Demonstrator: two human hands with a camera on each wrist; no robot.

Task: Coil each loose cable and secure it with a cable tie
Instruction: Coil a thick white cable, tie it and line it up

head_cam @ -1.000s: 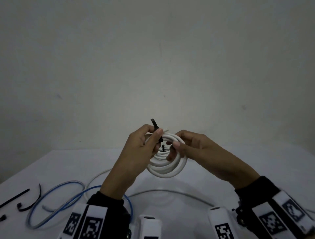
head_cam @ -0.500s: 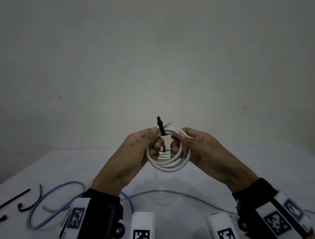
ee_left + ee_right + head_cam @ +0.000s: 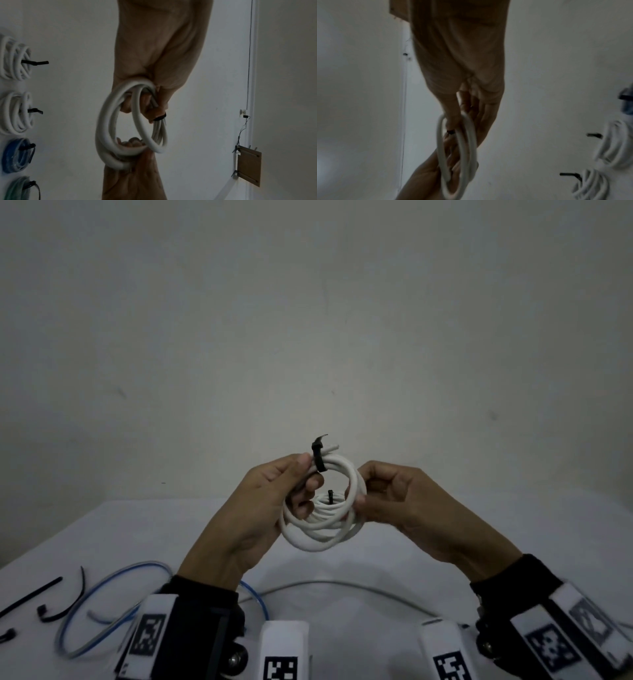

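Note:
Both hands hold a coiled white cable [image 3: 320, 537] in the air above the table. A black cable tie [image 3: 318, 458] wraps the coil at its top left, its short tail sticking up. My left hand [image 3: 310, 474] pinches the coil just beside the tie, thumb on top. My right hand [image 3: 359, 491] grips the coil's right side, fingers curled round the strands. In the left wrist view the coil [image 3: 109, 129] hangs from the left hand [image 3: 154, 108], its loops spread apart. The right wrist view shows the coil [image 3: 464, 155] edge-on and blurred.
A loose blue cable [image 3: 102, 611] and a grey cable [image 3: 342, 585] lie on the white table [image 3: 445, 522] near me. Spare black ties [image 3: 61, 607] lie far left. Several tied coils, white [image 3: 15, 113], blue [image 3: 17, 155] and green, lie in a row beyond.
The coil has been lifted slightly and its loops have spread. My right hand has slid from the top of the coil to its right side. The tie's tail has tipped over.

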